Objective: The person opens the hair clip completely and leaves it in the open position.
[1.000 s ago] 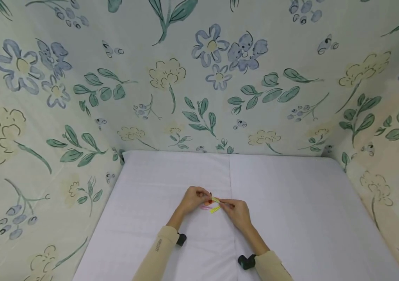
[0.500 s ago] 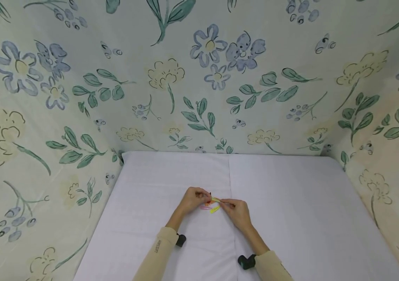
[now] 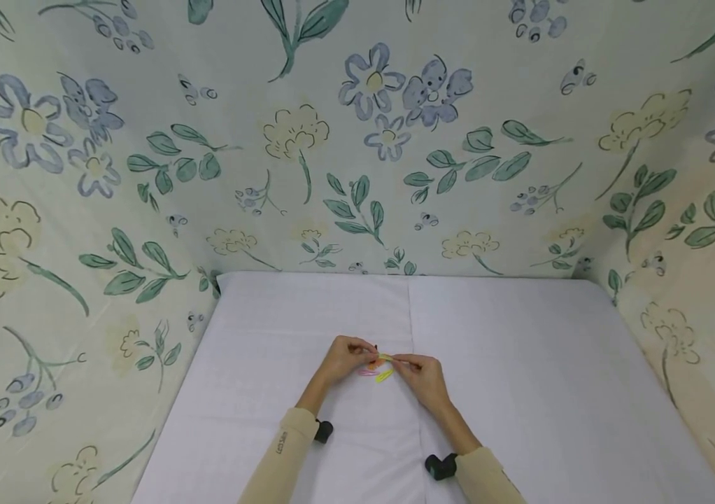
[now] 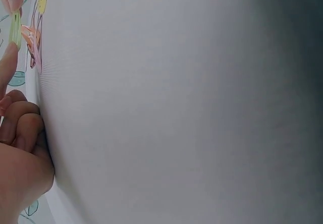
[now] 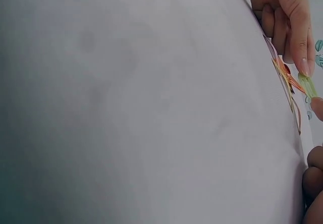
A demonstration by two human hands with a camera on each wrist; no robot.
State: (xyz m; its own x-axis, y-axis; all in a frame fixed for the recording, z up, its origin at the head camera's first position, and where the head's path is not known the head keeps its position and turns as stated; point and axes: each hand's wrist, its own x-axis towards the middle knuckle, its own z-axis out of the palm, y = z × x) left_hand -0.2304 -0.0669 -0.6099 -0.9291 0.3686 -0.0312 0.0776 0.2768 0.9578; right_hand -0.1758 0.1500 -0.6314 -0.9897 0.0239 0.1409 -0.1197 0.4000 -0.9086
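Note:
A light green snap hair clip is stretched between my two hands near the middle of the table. My left hand pinches one end of it between thumb and finger. At the other end, the fingertips of my right hand pinch the clip, seen closer in the right wrist view as a slim green loop. Just below the hands lie a yellow hair clip and a pink one. An orange clip sits among them, with a dark reddish one partly hidden.
White cloth covers the table, with a crease running down its middle. Floral curtains hang behind and at both sides. Black wrist cameras sit beneath both forearms.
Both hands keep nearly the same place and hold on the green clip. The whole head view has shifted slightly.

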